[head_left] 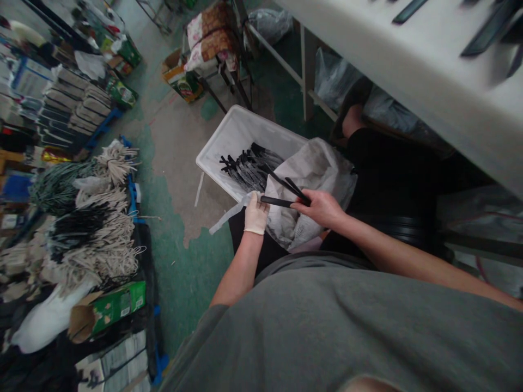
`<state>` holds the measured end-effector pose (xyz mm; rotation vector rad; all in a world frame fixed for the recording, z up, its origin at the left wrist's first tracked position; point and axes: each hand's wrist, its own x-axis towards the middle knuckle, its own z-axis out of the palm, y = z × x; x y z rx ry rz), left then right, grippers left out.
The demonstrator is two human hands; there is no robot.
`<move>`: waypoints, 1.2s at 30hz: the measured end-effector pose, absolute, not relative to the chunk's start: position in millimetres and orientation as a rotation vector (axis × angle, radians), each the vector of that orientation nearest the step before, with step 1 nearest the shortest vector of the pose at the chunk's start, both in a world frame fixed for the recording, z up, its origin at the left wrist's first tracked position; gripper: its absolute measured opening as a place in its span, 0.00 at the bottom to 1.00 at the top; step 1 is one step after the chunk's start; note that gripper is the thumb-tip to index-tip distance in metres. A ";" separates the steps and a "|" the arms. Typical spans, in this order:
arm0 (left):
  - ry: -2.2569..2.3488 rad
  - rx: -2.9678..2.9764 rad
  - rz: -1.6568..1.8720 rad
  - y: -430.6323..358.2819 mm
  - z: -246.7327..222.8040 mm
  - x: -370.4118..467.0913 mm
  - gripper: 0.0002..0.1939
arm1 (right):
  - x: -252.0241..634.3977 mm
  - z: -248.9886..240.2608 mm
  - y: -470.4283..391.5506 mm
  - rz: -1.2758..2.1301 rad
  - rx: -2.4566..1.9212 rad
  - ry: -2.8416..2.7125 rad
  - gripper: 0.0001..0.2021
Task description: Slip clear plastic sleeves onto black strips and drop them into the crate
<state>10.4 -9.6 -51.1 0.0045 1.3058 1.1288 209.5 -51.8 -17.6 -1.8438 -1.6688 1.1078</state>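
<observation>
A white glove covers my left hand (256,215), whose fingers close at the left end of a black strip (277,202). A translucent plastic strip (229,215) trails left from the same fingers; I cannot tell whether they grip it. My bare right hand (321,209) is shut on several black strips, including the one that reaches across to the left hand. Below and beyond the hands stands a white plastic bin (220,128). Inside it lie many black strips (249,169), and a white woven sack (322,166) drapes over its near right side.
A white table (368,43) with dark pieces on it spans the upper right. A stool with a patterned cushion (214,35) stands beyond the bin. To the left, bundles of cords (102,228) and a green carton (118,307) sit beside the green floor (175,288).
</observation>
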 end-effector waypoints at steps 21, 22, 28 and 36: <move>1.152 0.326 1.048 1.4 -20.5 55.5 0.12 | 224.6 19.2 -31.2 1.432 -1.785 -1.540 0.12; 1.135 0.336 1.044 -0.4 -20.0 58.8 0.12 | 222.6 18.0 -31.0 1.425 -1.766 -1.549 0.12; 1.196 0.273 1.094 1.0 -18.8 52.1 0.11 | 227.9 13.7 -34.4 1.445 -1.754 -1.658 0.14; 1.189 0.263 1.091 -7.1 -21.8 48.4 0.11 | 218.4 12.3 -32.6 1.466 -1.698 -1.740 0.12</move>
